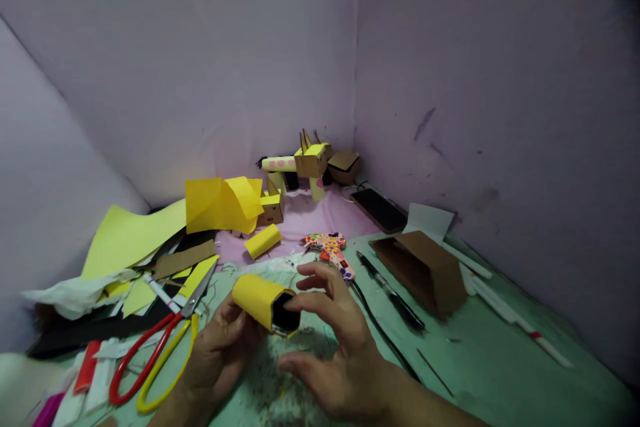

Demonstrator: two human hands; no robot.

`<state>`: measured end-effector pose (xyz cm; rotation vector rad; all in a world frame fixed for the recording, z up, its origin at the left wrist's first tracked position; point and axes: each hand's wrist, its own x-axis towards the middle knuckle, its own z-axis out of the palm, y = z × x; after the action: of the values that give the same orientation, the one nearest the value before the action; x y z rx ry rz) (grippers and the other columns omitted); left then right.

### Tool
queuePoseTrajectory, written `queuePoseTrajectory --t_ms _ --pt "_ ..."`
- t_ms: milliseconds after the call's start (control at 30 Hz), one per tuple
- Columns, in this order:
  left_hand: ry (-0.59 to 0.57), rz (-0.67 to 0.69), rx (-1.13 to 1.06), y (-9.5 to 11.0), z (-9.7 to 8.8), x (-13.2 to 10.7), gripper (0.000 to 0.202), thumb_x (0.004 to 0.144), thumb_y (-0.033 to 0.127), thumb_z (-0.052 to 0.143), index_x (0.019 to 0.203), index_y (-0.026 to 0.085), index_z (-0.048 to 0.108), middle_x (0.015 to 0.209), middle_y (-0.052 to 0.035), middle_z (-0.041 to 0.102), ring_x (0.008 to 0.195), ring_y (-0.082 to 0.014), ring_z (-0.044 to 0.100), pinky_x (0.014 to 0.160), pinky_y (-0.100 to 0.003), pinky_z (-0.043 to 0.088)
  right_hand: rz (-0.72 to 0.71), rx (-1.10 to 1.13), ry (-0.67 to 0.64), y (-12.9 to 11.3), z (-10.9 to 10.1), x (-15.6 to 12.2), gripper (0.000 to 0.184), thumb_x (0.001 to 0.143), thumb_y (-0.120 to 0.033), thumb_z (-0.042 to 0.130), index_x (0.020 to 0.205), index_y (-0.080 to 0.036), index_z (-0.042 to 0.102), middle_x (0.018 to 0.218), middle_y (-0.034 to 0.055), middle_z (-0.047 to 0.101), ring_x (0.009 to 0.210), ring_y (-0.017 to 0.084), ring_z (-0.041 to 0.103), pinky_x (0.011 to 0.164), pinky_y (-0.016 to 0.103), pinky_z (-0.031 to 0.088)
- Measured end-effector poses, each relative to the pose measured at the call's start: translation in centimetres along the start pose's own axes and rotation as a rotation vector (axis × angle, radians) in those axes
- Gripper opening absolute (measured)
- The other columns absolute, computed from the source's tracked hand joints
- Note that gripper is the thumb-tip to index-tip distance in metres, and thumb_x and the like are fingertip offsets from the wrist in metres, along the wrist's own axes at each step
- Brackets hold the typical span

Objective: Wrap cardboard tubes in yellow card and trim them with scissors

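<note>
My left hand is closed around a short yellow paper tube, whose dark open end faces right and toward me. At that end is my right hand, with its index fingertip at the rim and its thumb held apart below. The fingers of this hand are spread and do not grip the tube. A smaller yellow paper roll lies just beyond the tube. Behind the right hand rests a floral-patterned glue gun with a black cord.
Scissors with red and yellow handles lie at left, beside yellow paper sheets. On the right are a black pen, an open cardboard box and a phone. A cardboard animal figure stands near the wall corner.
</note>
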<state>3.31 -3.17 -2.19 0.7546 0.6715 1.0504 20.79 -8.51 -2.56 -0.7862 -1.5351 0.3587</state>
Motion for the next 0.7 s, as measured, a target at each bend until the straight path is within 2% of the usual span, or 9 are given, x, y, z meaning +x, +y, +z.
queuePoseTrajectory --t_ms 67,200,267,367,467,567,700 --pt "0.008 0.005 0.034 -0.2 0.0 0.1 0.034 0.052 0.025 0.089 0.083 0.022 0.075 0.083 -0.0033 0.075 0.076 -0.0185 0.067 0.071 -0.025 0.056 0.031 -0.019 0.022 0.4 0.4 0.1 0.037 0.067 -0.023 0.078 0.101 -0.023 0.064 0.124 0.0123 0.051 0.096 0.024 0.062 0.082 0.040 0.054" --pt "0.010 0.019 0.102 -0.7 0.0 0.2 0.035 0.056 0.025 0.087 0.089 0.021 0.074 0.085 -0.0042 0.073 0.078 -0.0184 0.065 0.074 -0.027 0.054 0.276 0.067 -0.021 1.0 0.7 0.2 0.017 0.073 -0.021 0.071 0.089 -0.022 0.070 0.115 0.0114 0.061 0.090 0.022 0.066 0.062 0.029 0.056" --pt "0.014 0.029 0.136 -1.0 0.1 0.1 0.035 0.059 0.025 0.086 0.092 0.020 0.074 0.085 -0.0058 0.072 0.078 -0.0191 0.064 0.074 -0.028 0.054 0.352 0.110 -0.025 1.3 0.8 0.3 0.009 0.074 -0.016 0.067 0.080 -0.021 0.070 0.099 0.0072 0.066 0.087 0.020 0.065 0.062 0.027 0.054" --pt "0.029 0.061 0.183 -1.5 0.0 0.0 0.037 0.061 0.029 0.084 0.094 0.017 0.074 0.076 -0.0056 0.070 0.071 -0.0176 0.061 0.069 -0.026 0.051 0.400 0.119 0.013 1.8 0.9 0.5 0.009 0.071 -0.013 0.064 0.065 -0.020 0.065 0.075 0.0016 0.063 0.071 0.016 0.060 0.062 0.027 0.049" --pt "0.052 0.071 0.218 -1.8 -0.2 -0.2 0.029 0.062 0.029 0.084 0.087 0.017 0.075 0.065 -0.0028 0.067 0.062 -0.0140 0.058 0.063 -0.022 0.049 0.521 0.199 0.044 2.0 1.3 0.4 0.009 0.067 -0.017 0.065 0.060 -0.019 0.060 0.073 0.0015 0.060 0.069 0.017 0.057 0.061 0.028 0.046" --pt "0.063 0.054 0.232 -1.9 -0.2 -0.3 0.024 0.063 0.029 0.084 0.082 0.017 0.076 0.063 -0.0025 0.067 0.061 -0.0136 0.058 0.063 -0.022 0.048 0.672 0.333 0.071 1.9 1.5 0.4 0.011 0.063 -0.023 0.069 0.067 -0.019 0.060 0.071 0.0009 0.060 0.069 0.018 0.056 0.064 0.031 0.046" --pt "0.071 0.056 0.225 -1.9 -0.1 -0.5 0.028 0.060 0.031 0.085 0.083 0.018 0.076 0.067 -0.0026 0.068 0.063 -0.0143 0.058 0.064 -0.023 0.049 0.656 0.349 0.054 1.6 1.4 0.6 0.011 0.062 -0.023 0.069 0.063 -0.020 0.059 0.072 0.0018 0.059 0.071 0.019 0.054 0.065 0.031 0.045"
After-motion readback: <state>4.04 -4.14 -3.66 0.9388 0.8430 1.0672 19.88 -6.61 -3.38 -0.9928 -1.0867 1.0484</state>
